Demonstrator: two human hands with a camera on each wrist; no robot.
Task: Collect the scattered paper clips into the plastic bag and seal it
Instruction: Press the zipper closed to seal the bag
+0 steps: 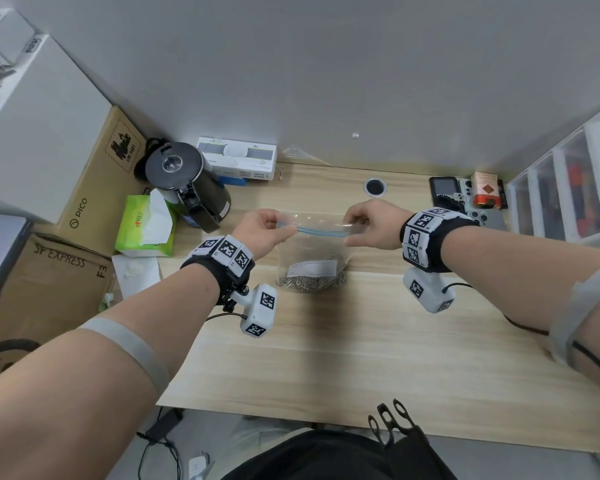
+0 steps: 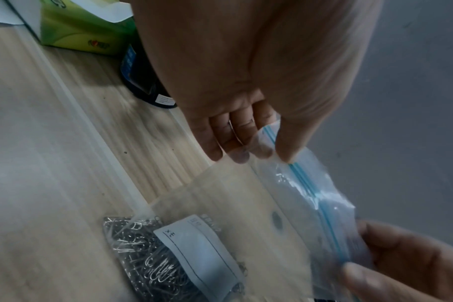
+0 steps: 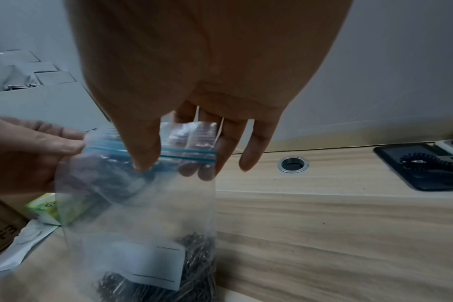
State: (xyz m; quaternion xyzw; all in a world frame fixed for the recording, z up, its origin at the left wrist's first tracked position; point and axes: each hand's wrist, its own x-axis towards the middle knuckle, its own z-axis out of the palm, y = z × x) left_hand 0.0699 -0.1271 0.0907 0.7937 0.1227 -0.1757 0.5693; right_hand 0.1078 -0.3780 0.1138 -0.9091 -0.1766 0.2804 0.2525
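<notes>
Both hands pinch the plastic bag point(image 1: 312, 251) at its blue zip strip point(image 1: 321, 231): left hand point(image 1: 262, 230), right hand point(image 1: 373, 223). Thin, slippery film, bottom-heavy with paper clips point(image 1: 309, 282); grip best kept on the strip ends.

Clear plastic bag point(image 1: 312, 249) hangs upright, blue zip strip point(image 1: 321, 231) on top, paper clips point(image 1: 309, 282) heaped inside.

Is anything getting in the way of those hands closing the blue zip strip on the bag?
Nothing visible does. The left hand and right hand each pinch an end of the plastic bag's blue zip strip, with only bare strip between them. The paper clips sit at the bottom, well below it.
</notes>
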